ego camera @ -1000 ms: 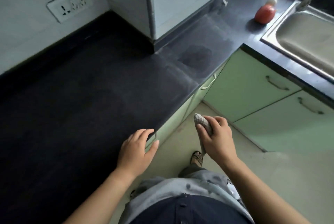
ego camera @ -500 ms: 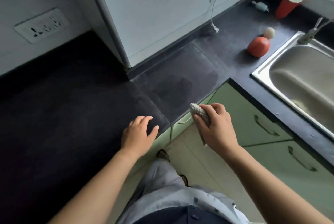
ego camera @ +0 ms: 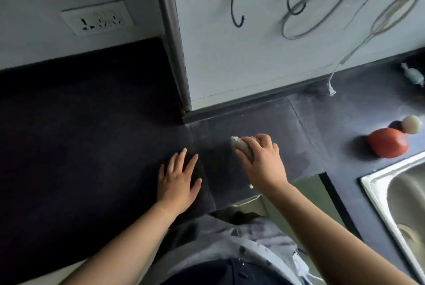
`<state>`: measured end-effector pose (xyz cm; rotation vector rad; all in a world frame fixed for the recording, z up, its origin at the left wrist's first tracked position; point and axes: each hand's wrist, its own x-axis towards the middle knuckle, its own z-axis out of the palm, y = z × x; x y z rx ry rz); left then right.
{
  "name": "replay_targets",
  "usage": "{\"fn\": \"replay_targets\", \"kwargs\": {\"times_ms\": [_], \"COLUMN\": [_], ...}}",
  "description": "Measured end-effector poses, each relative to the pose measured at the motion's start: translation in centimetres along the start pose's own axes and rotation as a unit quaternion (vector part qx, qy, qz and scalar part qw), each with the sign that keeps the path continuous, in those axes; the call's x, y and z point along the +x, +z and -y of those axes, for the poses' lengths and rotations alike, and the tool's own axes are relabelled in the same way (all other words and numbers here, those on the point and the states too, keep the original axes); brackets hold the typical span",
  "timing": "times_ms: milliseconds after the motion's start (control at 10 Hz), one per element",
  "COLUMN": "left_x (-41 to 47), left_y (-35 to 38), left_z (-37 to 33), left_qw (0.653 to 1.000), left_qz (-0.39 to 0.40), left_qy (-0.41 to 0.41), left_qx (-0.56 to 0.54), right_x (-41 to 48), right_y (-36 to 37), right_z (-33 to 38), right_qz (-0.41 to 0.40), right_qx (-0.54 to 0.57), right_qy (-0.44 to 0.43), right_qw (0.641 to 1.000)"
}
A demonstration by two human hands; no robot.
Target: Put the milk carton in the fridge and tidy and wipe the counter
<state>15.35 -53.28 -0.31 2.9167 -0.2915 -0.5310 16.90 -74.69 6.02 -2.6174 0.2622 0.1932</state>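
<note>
A dark counter (ego camera: 80, 146) runs across the view and turns a corner by a white wall panel. My right hand (ego camera: 262, 160) is closed around a grey wiping cloth (ego camera: 241, 145) and presses it on the counter near the corner. My left hand (ego camera: 178, 179) lies flat on the counter just left of it, fingers spread, holding nothing. No milk carton or fridge is in view.
A red round object (ego camera: 387, 143) with a pale ball (ego camera: 411, 124) behind it sits at the right by the steel sink (ego camera: 379, 195). A small pale item (ego camera: 412, 76) lies far right. Hooks (ego camera: 236, 12) and cables (ego camera: 345, 4) hang on the wall. A socket plate (ego camera: 97, 18) is at the upper left.
My right hand has come up from in front of the cabinets onto the counter with the cloth. My left hand has slid further onto the counter. The view has shifted toward the wall.
</note>
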Motion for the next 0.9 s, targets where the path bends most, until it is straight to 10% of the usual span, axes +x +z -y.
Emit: {"fn": "replay_targets", "kwargs": {"times_ms": [600,900], "left_x": [-0.9,-1.3], "left_y": [0.4,-0.7], "left_z": [-3.9,-5.1], "left_qw": [0.992,0.985], "left_qz": [-0.005,-0.035], "left_qy": [-0.124,-0.159], "left_qx": [-0.026,-0.060], "right_x": [3.6,3.6], "right_y": [1.2,-2.1], "right_z": [-2.7,-5.0], "right_qz": [0.197,0.155], "right_qx": [-0.100,-0.033], "right_qy": [-0.154,-0.187], "right_qw": [0.963,0.969]}}
